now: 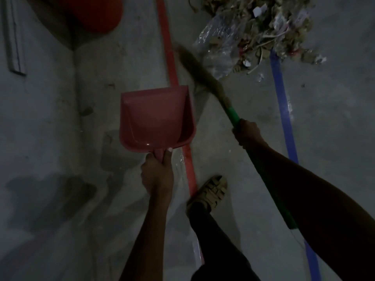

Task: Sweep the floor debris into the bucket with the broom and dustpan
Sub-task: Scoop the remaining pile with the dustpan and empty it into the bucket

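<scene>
I see the left hand point(157, 175) gripping the red dustpan point(156, 118) at centre frame, the right hand point(246, 133) clasping the green-handled broom point(205, 76) below the upper-right debris pile point(261, 29).

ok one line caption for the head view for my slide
Left hand holds an empty red dustpan while right hand swings the broom toward the debris pile.

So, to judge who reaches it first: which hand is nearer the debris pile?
Right. The right hand, gripping the broom, sits just below the debris pile; the left hand holds the dustpan farther back.
</scene>
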{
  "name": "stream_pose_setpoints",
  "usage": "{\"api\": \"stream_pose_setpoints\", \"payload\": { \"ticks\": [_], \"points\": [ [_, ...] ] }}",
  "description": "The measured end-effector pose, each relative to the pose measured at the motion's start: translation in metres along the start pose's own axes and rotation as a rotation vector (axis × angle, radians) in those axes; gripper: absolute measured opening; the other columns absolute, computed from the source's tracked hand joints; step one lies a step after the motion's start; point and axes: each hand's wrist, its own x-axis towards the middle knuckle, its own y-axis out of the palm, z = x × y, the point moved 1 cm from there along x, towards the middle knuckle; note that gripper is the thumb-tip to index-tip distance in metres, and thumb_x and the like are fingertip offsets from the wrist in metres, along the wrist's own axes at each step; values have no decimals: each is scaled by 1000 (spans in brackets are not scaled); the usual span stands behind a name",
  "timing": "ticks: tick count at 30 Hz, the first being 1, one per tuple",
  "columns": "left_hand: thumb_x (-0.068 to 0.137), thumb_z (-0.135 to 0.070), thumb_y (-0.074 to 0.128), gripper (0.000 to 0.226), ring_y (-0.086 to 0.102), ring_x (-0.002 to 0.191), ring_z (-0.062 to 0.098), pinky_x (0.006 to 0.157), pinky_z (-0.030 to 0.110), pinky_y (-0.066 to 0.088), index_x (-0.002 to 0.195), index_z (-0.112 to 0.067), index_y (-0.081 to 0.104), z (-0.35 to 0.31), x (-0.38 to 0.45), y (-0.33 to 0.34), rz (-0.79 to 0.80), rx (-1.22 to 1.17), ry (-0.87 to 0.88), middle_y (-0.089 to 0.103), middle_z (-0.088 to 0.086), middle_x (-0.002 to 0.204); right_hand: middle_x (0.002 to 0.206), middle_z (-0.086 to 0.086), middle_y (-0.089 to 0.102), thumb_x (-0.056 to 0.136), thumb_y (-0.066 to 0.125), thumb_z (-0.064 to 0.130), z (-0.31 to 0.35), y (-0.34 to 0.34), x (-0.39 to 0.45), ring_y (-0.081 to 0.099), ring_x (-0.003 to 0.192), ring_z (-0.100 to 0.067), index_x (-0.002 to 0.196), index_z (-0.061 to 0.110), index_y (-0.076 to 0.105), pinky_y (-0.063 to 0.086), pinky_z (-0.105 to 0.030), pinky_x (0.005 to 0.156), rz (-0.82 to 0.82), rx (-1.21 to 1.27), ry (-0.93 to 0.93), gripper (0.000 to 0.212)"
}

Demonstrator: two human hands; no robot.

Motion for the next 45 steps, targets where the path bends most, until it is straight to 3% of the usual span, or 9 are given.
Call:
{"api": "stream_pose_setpoints", "payload": {
  "ticks": [3, 7, 10, 18, 27, 32, 36, 41, 45],
  "points": [
    [88, -59, 59, 56, 66, 94, 36, 71, 35, 44, 105, -7, 63, 9, -21, 2, -45, -34, 19, 69, 15, 102, 96, -16, 65, 102, 55, 25, -12, -7, -15, 66, 69, -28, 116, 8, 52, 54, -35, 51, -73, -2, -99, 22],
    [88, -59, 60, 55, 66, 93, 32, 71, 34, 44, 104, -7, 64, 16, -55, -8, -108, -91, 1, 70, 13, 101, 83, -9, 63, 103, 55, 23, -34, -20, -63, 65, 59, -23, 145, 8, 43, 49, -26, 37, -45, 39, -214, 46],
    [88, -60, 59, 55, 66, 93, 30, 70, 33, 43, 104, -8, 65, 15, -85, -18, -112, -122, 19, 70, 11, 100, 91, -12, 65, 102, 58, 22, -62, -24, -99, 65, 56, -19, 153, 10, 38, 52, -24, 39, 27, 11, -263, 56],
    [87, -60, 60, 55, 64, 94, 33, 73, 34, 43, 105, -8, 63, 19, -146, -2, -47, -95, 6, 68, 13, 102, 95, -10, 61, 100, 61, 20, -149, -24, -113, 66, 62, -18, 138, 7, 53, 47, -20, 40, 230, -88, -77, 41],
    [88, -60, 60, 54, 65, 91, 35, 72, 37, 47, 103, -8, 64, -9, -171, 43, -34, 4, -33, 69, 14, 100, 79, 3, 50, 100, 57, 20, -143, -75, -70, 53, 62, -9, 133, 10, 54, 36, -21, 48, -65, -157, -204, 35],
    [88, -60, 60, 57, 65, 90, 36, 71, 38, 47, 102, -5, 63, -57, -165, 51, -39, -3, -21, 69, 16, 99, 93, -6, 61, 100, 58, 22, -131, -120, -63, 49, 62, -6, 140, 10, 48, 37, -18, 52, -209, -96, -293, 43],
    [88, -58, 61, 55, 65, 91, 36, 68, 34, 40, 100, -4, 62, -99, -152, 54, -18, -35, 28, 68, 16, 99, 93, -7, 58, 99, 60, 20, -135, -155, -60, 61, 76, -22, 145, 6, 46, 45, -30, 66, -276, -18, -355, 50],
    [88, -56, 63, 53, 62, 80, 28, 66, 32, 39, 95, -4, 63, -144, -133, 53, -3, -50, 115, 68, 13, 92, 93, -17, 66, 96, 62, 21, -146, -196, -46, 65, 79, -33, 144, 2, 48, 45, -31, 67, -369, 30, -327, 53],
    [87, -56, 64, 53, 63, 84, 33, 68, 33, 40, 98, -4, 65, -169, -116, 49, -17, -27, 187, 69, 15, 95, 95, -24, 69, 97, 60, 19, -149, -223, -39, 68, 79, -41, 144, -2, 46, 57, -56, 73, -383, 186, -205, 53]
  ]
}}
